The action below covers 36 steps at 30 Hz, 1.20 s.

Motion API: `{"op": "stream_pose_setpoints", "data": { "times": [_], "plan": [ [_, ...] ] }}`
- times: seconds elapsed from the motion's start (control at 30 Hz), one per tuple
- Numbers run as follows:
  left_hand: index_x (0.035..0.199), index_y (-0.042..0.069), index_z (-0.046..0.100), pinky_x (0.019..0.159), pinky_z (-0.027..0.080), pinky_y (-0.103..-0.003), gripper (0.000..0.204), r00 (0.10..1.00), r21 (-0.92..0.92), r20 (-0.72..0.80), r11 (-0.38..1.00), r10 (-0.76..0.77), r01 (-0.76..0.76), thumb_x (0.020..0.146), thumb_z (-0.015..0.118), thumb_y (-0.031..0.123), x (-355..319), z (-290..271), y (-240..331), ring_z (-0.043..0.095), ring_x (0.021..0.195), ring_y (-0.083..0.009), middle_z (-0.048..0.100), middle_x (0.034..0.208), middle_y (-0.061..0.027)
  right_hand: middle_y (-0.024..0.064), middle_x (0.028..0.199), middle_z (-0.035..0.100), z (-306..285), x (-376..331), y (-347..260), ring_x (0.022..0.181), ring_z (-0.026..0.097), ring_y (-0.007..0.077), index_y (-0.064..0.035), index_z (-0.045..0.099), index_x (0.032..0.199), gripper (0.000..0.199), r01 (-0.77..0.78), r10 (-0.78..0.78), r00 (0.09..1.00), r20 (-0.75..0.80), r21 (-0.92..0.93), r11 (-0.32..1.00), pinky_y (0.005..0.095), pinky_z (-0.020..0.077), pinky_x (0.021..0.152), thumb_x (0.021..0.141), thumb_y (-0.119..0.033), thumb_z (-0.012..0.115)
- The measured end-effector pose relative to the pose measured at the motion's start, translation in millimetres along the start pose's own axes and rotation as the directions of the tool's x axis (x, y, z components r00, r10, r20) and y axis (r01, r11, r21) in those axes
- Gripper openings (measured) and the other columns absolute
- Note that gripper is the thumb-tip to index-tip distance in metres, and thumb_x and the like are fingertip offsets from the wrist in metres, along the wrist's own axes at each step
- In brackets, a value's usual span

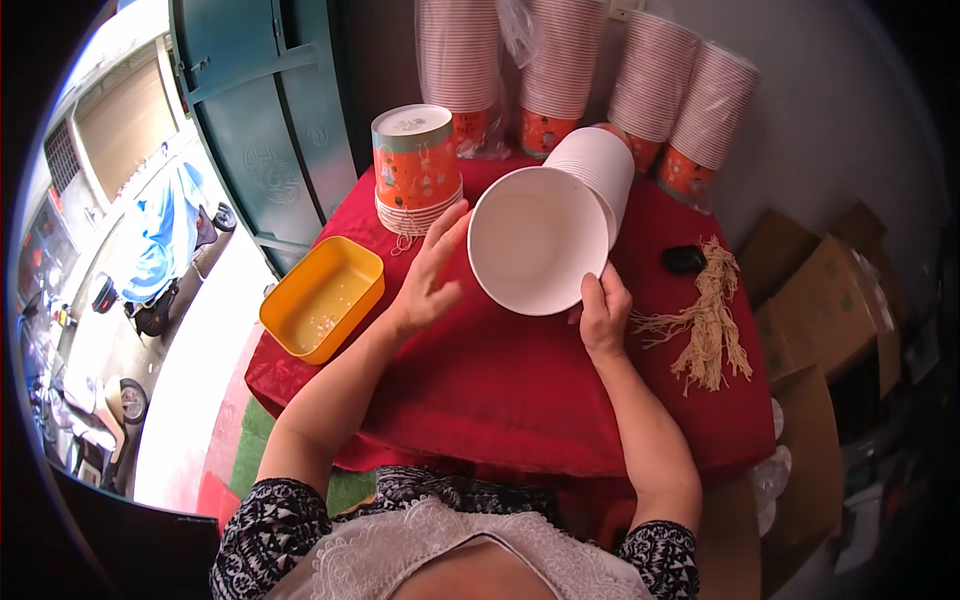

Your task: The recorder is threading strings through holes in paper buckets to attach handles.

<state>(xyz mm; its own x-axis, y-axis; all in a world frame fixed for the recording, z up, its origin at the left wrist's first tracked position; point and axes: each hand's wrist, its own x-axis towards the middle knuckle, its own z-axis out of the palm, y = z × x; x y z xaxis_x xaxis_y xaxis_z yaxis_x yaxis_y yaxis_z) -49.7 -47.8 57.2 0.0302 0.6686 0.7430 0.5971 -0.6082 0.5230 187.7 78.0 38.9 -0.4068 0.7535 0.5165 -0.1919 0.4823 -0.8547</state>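
From my remote station I see the right hand [606, 310] pinching the rim of a white bucket [538, 240], thumb laid over the edge, holding it tilted above the red tablecloth [480, 400] with its mouth and bare white inside turned toward my camera. The left hand [432, 275] is open, fingers spread just beside the bucket's opposite side; I can't tell whether they touch it. Behind the bucket I have a nested white stack [600, 165], partly hidden. To the left, an orange patterned stack [415, 165] stands upside down, string hanging at its lowest rims. Nearer sits a yellow tub [340, 265] with small pale bits [325, 322] scattered over its floor. Tall bucket stacks [565, 70] line the back.
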Motion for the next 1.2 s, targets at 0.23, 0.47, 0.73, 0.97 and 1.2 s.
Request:
{"op": "stream_pose_setpoints", "data": {
  "times": [0.23, 0.47, 0.73, 0.97, 1.2],
  "plan": [
    [0.152, 0.002, 0.015, 0.119, 0.005, -0.055, 0.129, 0.996, 0.552, -0.001, 0.830, 0.094, -0.078, 0.056, 0.088, 0.049, 3, 4, 19, 0.020, 0.146, -0.0394, 0.019, 0.156, -0.0240, 0.0074, 0.072, 0.059, 21, -8, -12, 0.049, 0.049, 0.0155, 0.0029, 0.061, 0.100, 0.028, -0.353, 0.324, 0.935, 0.143, 0.453, 0.819, 0.0284, 0.0433, 0.040, 0.090, -0.017, 0.044],
    [0.146, 0.009, 0.031, 0.115, 0.002, -0.065, 0.120, 1.000, 0.701, 0.019, 0.713, -0.022, 0.002, 0.048, 0.092, 0.042, 5, 1, 26, 0.034, 0.140, -0.0342, 0.038, 0.147, -0.0166, 0.0143, 0.067, 0.061, 13, -2, 14, 0.052, 0.058, 0.0294, 0.0009, 0.058, 0.086, 0.023, -0.498, 0.499, 0.814, 0.299, -0.085, 0.863, 0.0409, 0.0483, 0.044, 0.092, -0.020, 0.048],
    [0.145, 0.009, 0.034, 0.115, 0.002, -0.066, 0.113, 0.997, 0.702, 0.066, 0.712, -0.034, -0.022, 0.051, 0.091, 0.036, 3, -2, 23, 0.035, 0.139, -0.0327, 0.038, 0.147, -0.0152, 0.0107, 0.074, 0.057, 19, -6, -29, 0.061, 0.056, 0.0206, 0.0003, 0.057, 0.083, 0.018, 0.245, -0.209, 0.964, 0.166, -0.243, 0.939, 0.0321, 0.0457, 0.058, 0.090, -0.016, 0.060],
    [0.146, 0.011, 0.036, 0.115, 0.006, -0.065, 0.102, 0.991, 0.723, 0.128, 0.681, 0.031, -0.114, 0.060, 0.086, 0.033, 2, 7, 27, 0.033, 0.140, -0.0323, 0.034, 0.150, -0.0151, -0.0009, 0.080, 0.053, 28, -21, -12, 0.068, 0.049, 0.0062, -0.0031, 0.055, 0.095, 0.011, 0.037, -0.032, 0.961, 0.274, -0.016, 0.999, 0.0231, 0.0416, 0.059, 0.089, -0.006, 0.063],
    [0.097, 0.005, 0.061, 0.076, 0.051, -0.037, 0.032, 0.972, 0.285, -0.232, 0.958, 0.031, 0.037, 0.070, 0.079, 0.003, -13, 35, 33, 0.062, 0.085, -0.0251, 0.059, 0.092, -0.0094, -0.0042, 0.081, 0.053, 39, -28, -1, 0.067, 0.046, 0.0025, -0.0042, 0.054, 0.101, 0.015, 0.007, -0.021, 0.975, 0.220, 0.068, 0.998, 0.0198, 0.0396, 0.058, 0.089, -0.001, 0.062]
  ]
}}
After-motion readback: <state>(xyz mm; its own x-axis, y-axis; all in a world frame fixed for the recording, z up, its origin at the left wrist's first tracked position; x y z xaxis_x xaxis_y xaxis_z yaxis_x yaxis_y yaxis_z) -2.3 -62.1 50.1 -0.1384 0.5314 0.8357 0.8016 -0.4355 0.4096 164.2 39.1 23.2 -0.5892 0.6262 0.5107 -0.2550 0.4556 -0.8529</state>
